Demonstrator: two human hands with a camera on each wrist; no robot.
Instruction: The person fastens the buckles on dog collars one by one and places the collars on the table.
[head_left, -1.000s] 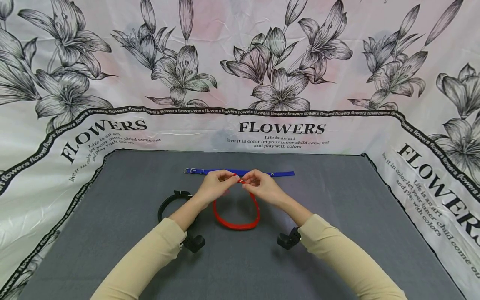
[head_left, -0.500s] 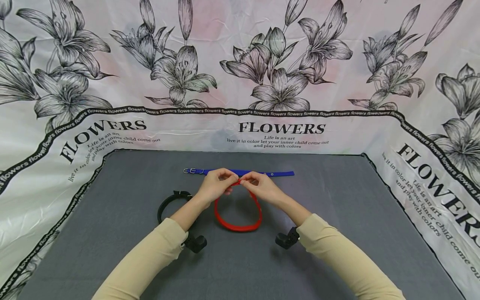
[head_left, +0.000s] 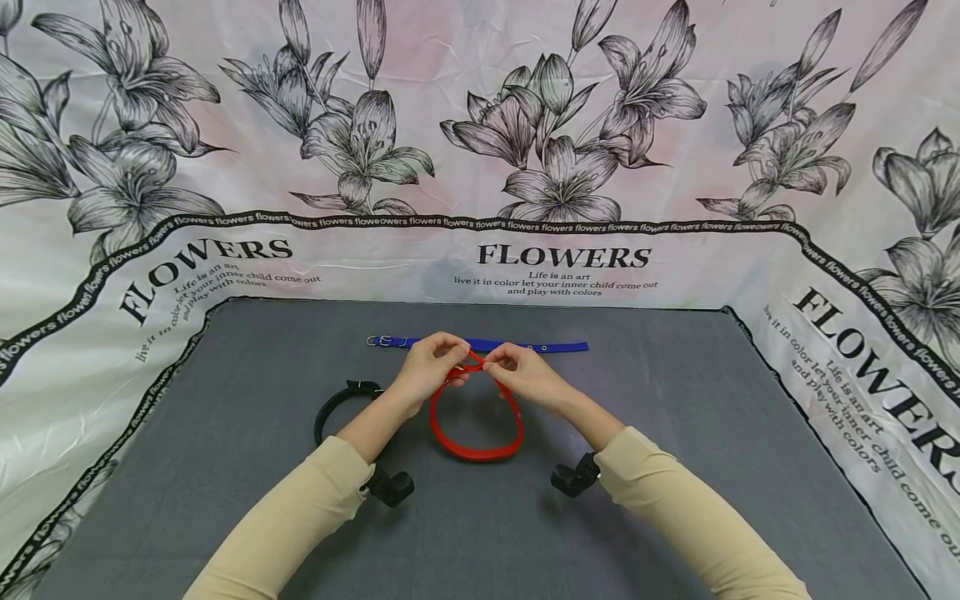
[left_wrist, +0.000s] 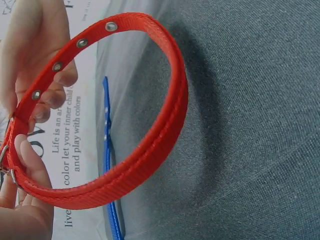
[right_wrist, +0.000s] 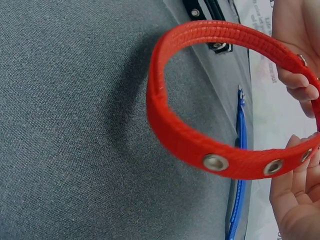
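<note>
- Red collar [head_left: 476, 417], bent into a loop, is pinched at its far end between two hands above the grey tabletop [head_left: 225, 517]; its near curve hangs toward the person.
- Left hand [head_left: 429, 369]: fingers [left_wrist: 31, 165] curled round the strap beside the metal buckle [left_wrist: 4, 162], thumb and fingertips closed on it.
- Right hand [head_left: 525, 372]: fingers [right_wrist: 300, 82] curled, pinching the strap end with the row of metal eyelets [right_wrist: 216, 162].
- Both hands meet just in front of a blue collar [head_left: 517, 346], which lies flat and straight across the far part of the tabletop, its buckle to the left.
- Black collar [head_left: 337, 404] lies coiled to the left, near the left forearm.
- Cream sleeves [head_left: 300, 517] cover both arms.
- Cloth printed with lilies and the word "FLOWERS" [head_left: 562, 255] surrounds the tabletop.
</note>
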